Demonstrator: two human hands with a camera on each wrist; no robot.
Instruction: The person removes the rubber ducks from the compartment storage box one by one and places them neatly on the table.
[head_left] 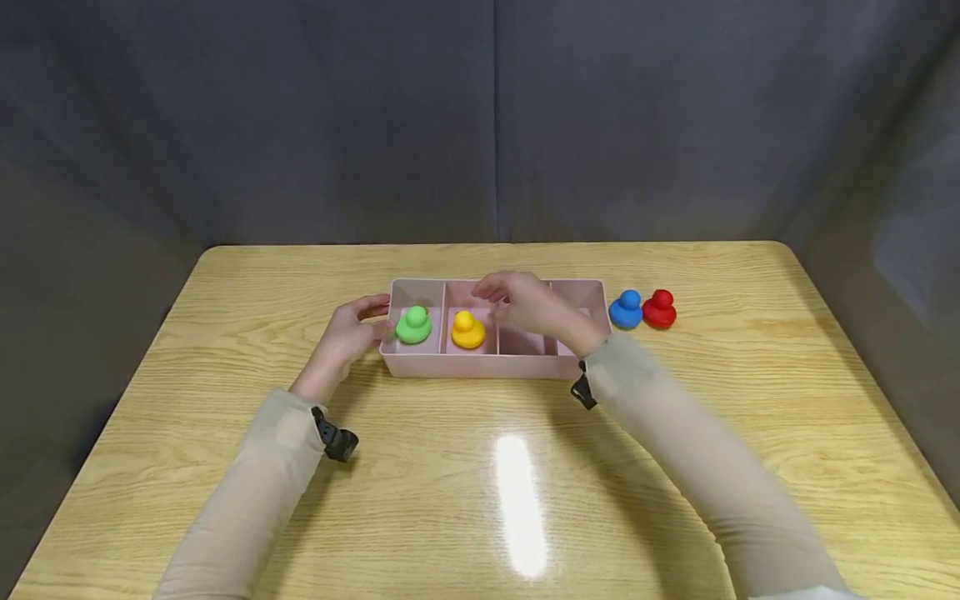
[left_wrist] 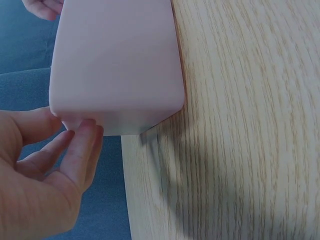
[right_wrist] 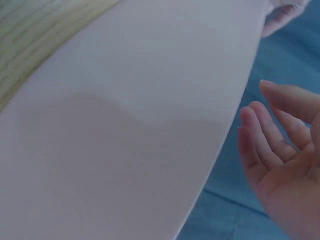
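Observation:
A pink tray (head_left: 480, 365) with several compartments lies across the middle of the wooden table (head_left: 225, 350). A green duck (head_left: 413, 325) sits in its leftmost compartment and a yellow duck (head_left: 467, 330) in the one beside it. My left hand (head_left: 352, 329) rests at the tray's left end. In the left wrist view its fingers (left_wrist: 80, 145) lie fairly straight against the corner of the tray (left_wrist: 117, 65). My right hand (head_left: 525, 304) hovers over the tray's middle compartments, fingers relaxed and empty. The right wrist view shows its palm (right_wrist: 280, 145) open beside the tray wall (right_wrist: 150, 125).
A blue duck (head_left: 626, 309) and a red duck (head_left: 659, 309) stand side by side on the table just right of the tray. Grey curtains close off the back and sides. A bright light reflection (head_left: 517, 500) lies on the near tabletop.

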